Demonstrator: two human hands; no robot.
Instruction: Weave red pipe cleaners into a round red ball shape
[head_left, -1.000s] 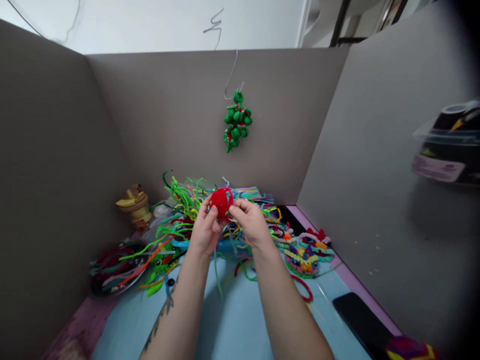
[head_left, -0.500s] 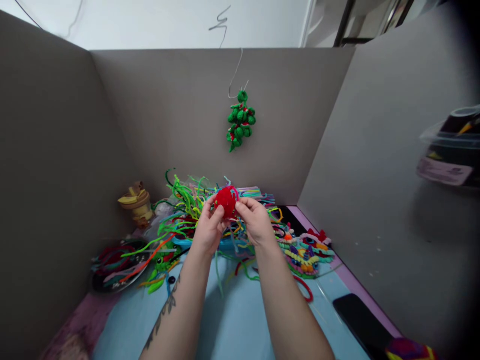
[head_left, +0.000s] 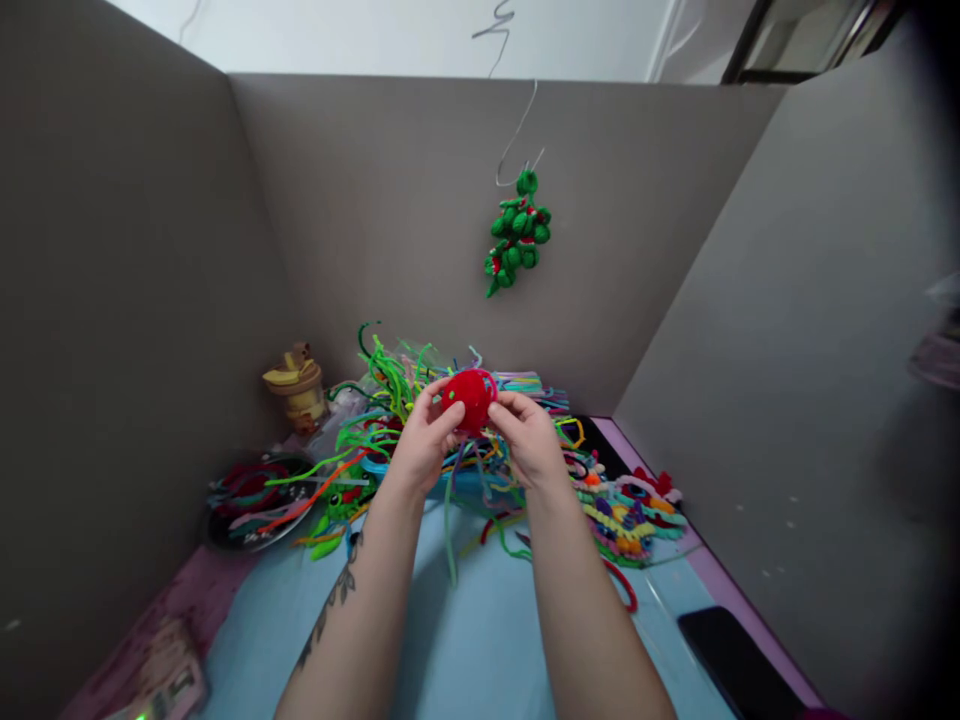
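Between my two hands, above the table, is a fuzzy red pipe-cleaner piece (head_left: 471, 402), rounded, with small light-green dots and a pinkish-red loop along its upper right edge. My left hand (head_left: 429, 435) pinches its left side, thumb across the front. On the right side, my right hand (head_left: 527, 430) pinches the edge near the loop between thumb and fingertips. Behind the hands lies a heap of loose pipe cleaners (head_left: 397, 375), green, yellow and other colours, partly in a blue container (head_left: 480, 488) that my hands and wrists partly hide.
A dark round tray (head_left: 259, 540) holds pipe cleaners at the left, near a brown-yellow pot (head_left: 296, 390). Colourful fuzzy pieces (head_left: 626, 515) and a black phone (head_left: 739, 660) lie at the right. A green hanging ornament (head_left: 519, 235) dangles before the grey back panel (head_left: 375, 200).
The view has swung left, so the surroundings appear further right. Both hands still hold the red piece, which has turned slightly and shows a smoother face.
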